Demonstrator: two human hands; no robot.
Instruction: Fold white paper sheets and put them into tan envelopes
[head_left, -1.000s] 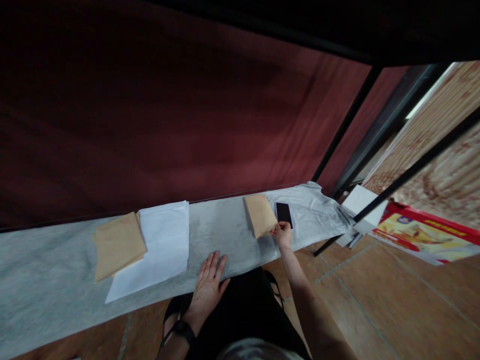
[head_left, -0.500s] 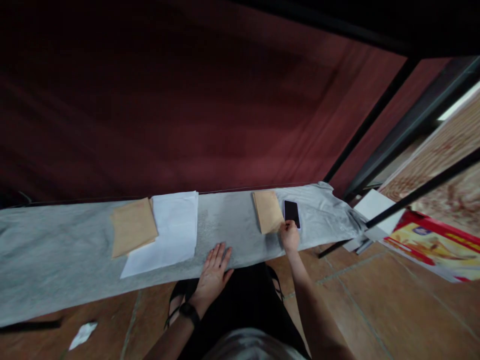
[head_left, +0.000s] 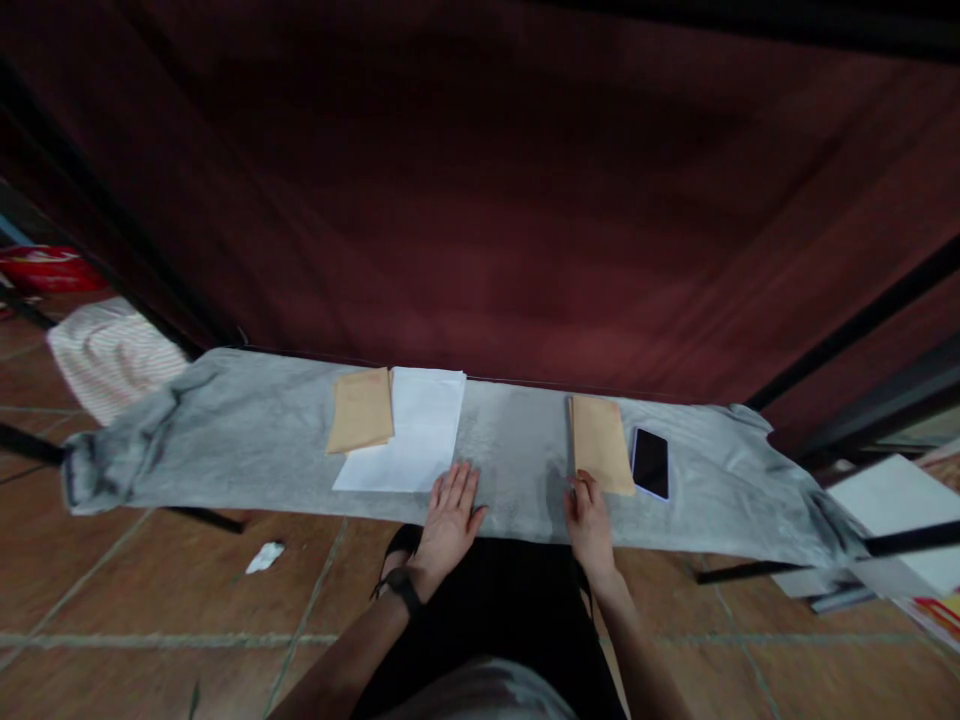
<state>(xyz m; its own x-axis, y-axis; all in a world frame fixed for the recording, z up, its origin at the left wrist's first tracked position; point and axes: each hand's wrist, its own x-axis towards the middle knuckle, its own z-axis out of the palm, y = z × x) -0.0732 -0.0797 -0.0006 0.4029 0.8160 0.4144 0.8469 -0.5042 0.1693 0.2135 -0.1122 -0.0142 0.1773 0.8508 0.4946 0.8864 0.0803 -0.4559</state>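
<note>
My left hand (head_left: pixel 450 515) lies flat on the grey cloth (head_left: pixel 517 440), fingers stretched out, just below the lower right corner of the white paper sheets (head_left: pixel 427 415). Brown envelopes (head_left: pixel 361 410) overlap the left part of those sheets. On the right, my right hand (head_left: pixel 590 520) is closed, its fingertips pinched together at the lower left edge of a second brown envelope stack (head_left: pixel 602 440). Whatever is between those fingers is too small to make out. A dark-screened phone (head_left: pixel 650 464) lies to the right of this stack.
The cloth covers a narrow bench against a dark red panel (head_left: pixel 480 250). Black metal bars (head_left: pixel 847 330) frame both sides. White boxes (head_left: pixel 900 510) stand beyond the right end. A striped cloth (head_left: pixel 120 355) hangs at the left. Crumpled tissue (head_left: pixel 265 557) lies on the tiled floor.
The view has swung left, bringing the bench's left end into sight. My right hand has gone from beside the phone to the envelope stack's lower left edge. My left hand stays flat.
</note>
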